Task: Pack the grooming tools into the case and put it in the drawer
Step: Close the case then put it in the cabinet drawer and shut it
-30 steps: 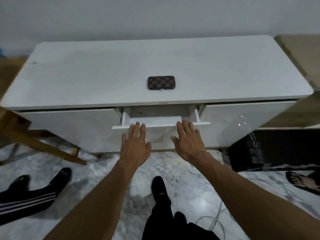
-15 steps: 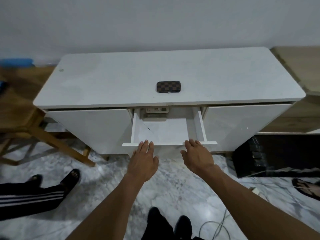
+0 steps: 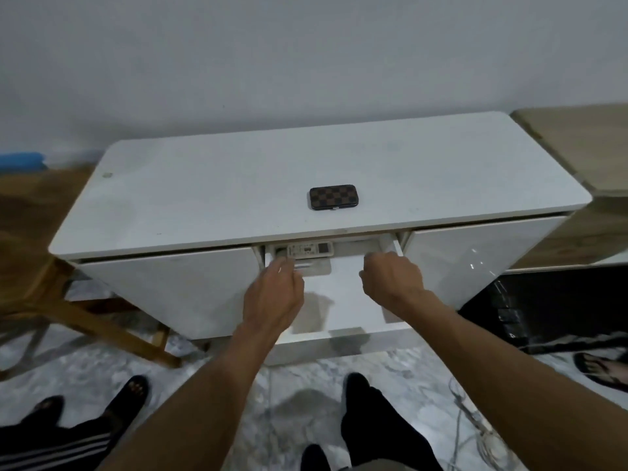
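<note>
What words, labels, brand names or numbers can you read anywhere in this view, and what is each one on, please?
No text can be read.
Flat white panel at the back of the open drawer: small dark markings, too blurred to read.
Checkered case on the cabinet top: brown check pattern only, no lettering visible.

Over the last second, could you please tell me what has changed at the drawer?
The drawer has come much further out. Both hands left its front edge and moved into it: the left hand reaches toward the small items at the back, and the right hand is curled over the drawer's right side. Neither visibly holds anything. The case stayed closed on the cabinet top.
</note>
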### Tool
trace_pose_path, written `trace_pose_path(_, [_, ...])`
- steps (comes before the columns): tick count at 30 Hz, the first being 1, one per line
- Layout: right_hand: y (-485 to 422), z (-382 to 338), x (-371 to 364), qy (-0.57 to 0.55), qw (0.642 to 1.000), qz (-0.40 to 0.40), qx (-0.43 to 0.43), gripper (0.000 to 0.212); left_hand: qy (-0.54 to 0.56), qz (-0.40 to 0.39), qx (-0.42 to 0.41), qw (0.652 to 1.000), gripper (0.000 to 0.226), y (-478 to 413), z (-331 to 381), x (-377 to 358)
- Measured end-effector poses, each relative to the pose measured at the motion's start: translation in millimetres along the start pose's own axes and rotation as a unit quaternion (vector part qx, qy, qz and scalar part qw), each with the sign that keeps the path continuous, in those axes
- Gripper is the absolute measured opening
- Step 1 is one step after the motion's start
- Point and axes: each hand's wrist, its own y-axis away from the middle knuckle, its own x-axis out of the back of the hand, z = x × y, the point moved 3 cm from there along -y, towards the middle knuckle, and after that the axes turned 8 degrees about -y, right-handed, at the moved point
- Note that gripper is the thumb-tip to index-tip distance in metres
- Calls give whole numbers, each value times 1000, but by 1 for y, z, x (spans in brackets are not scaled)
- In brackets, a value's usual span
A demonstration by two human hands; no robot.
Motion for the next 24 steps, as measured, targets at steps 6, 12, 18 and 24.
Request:
trace_pose_path(6, [-98, -26, 27, -70, 995, 24, 71, 34, -53, -46, -28, 997, 57, -90, -6, -6])
trace_pose_path(12, [-171, -31, 22, -36, 994, -39, 94, 60, -99, -102, -8, 990, 56, -132, -2, -38])
trace_pose_path(18, [-198, -25, 15, -39, 988, -110, 98, 65, -118, -72, 22, 990, 63, -132, -6, -61])
trace_pose_path(24, [-186, -27, 16, -49, 991, -99, 70, 56, -114, -90, 28, 989, 64, -131, -4, -60])
